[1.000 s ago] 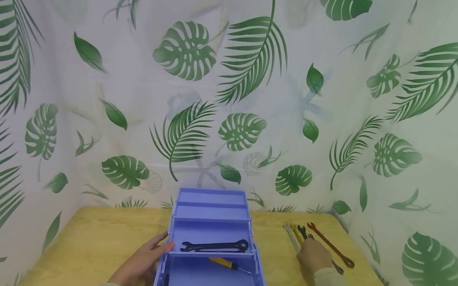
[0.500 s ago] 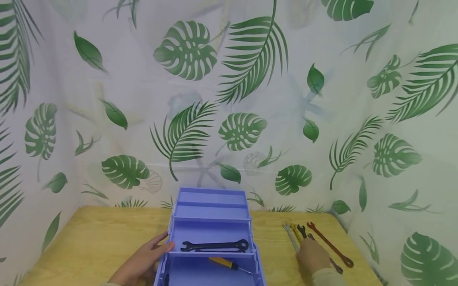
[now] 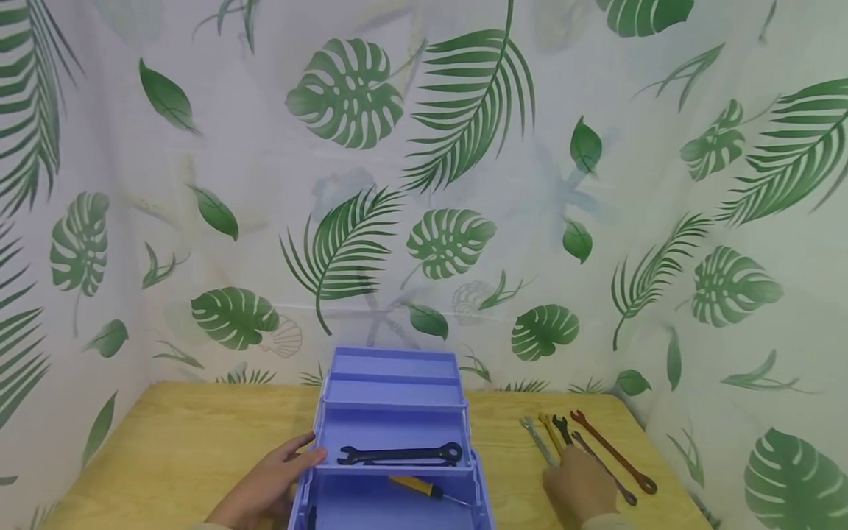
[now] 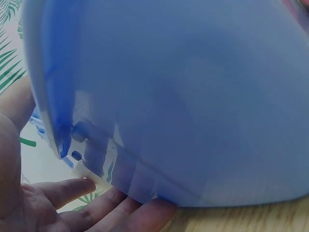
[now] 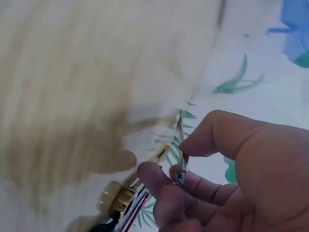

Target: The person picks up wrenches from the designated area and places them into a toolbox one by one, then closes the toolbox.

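A blue toolbox (image 3: 391, 418) stands with its tiers unfolded at the table's front. My left hand (image 3: 268, 480) grips its left side, thumb at the tray's edge; in the left wrist view, the fingers (image 4: 116, 212) touch the blue wall low down. Black wrenches (image 3: 400, 453) lie in the upper tray. A screwdriver (image 3: 416, 484) with a yellow-and-black handle lies in the lower part. To the right, my right hand (image 3: 581, 482) pinches a silver wrench (image 5: 180, 162) between thumb and fingers. Its lower end is hidden by the hand in the head view.
Beside the right hand lie a yellow wrench (image 3: 551, 430), a black wrench (image 3: 562, 430), a small dark wrench (image 3: 606, 471) and a reddish-brown wrench (image 3: 616, 455). A leaf-patterned sheet (image 3: 424, 177) hangs behind the wooden table (image 3: 199, 434).
The silver wrench has shifted slightly left, away from the yellow one, with my right hand. My left hand and the toolbox have stayed in place.
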`<state>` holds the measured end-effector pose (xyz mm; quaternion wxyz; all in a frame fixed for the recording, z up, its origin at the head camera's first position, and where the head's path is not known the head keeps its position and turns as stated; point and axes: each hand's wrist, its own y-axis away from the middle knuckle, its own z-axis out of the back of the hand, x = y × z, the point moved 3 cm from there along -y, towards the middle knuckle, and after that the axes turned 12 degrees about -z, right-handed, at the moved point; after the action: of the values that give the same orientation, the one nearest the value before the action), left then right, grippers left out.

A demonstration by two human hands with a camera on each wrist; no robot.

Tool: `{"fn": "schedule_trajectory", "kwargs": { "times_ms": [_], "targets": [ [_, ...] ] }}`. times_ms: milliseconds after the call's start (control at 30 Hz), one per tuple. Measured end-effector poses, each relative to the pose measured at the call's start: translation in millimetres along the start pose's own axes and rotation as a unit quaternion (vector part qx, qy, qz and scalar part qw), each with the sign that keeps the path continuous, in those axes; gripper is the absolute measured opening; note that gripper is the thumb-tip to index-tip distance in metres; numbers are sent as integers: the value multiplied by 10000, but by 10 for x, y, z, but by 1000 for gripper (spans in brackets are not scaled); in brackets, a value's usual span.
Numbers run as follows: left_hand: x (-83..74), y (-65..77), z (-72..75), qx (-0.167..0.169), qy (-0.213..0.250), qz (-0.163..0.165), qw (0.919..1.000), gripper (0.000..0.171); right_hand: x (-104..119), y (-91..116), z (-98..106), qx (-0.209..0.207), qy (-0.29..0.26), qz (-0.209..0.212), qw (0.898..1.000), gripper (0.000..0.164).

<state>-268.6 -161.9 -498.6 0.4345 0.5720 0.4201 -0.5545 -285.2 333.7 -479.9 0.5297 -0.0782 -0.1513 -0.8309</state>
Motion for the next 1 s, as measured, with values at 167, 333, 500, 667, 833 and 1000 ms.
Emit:
{"fn": "schedule_trajectory", "kwargs": {
  "times_ms": [167,333,500,667,833,1000],
  "targets": [
    [12,-10,-3,-19,-32,-39,10000,82,-2,13,92,-135,-701,97,9974,21],
    [18,-11,-15,56,44,-41,10000,83,-20,-18,175,-226,-1102,89,9936,30],
    [8,-1,-23,54,80,8,10000,83,-28,15,156,-307,-1364,-104,9901,25],
    [-9,-2,-25,-61,-11,62,10000,84,-54,57,71,-165,-1514,-307,9879,26],
    [-16,-8,-7,27,-36,88,10000,84,-94,39,33,105,-1645,-110,9863,31],
    [-15,-16,13,154,-93,159,9997,86,-117,-3,26,-5,-1530,-36,9882,28]
  ]
}}
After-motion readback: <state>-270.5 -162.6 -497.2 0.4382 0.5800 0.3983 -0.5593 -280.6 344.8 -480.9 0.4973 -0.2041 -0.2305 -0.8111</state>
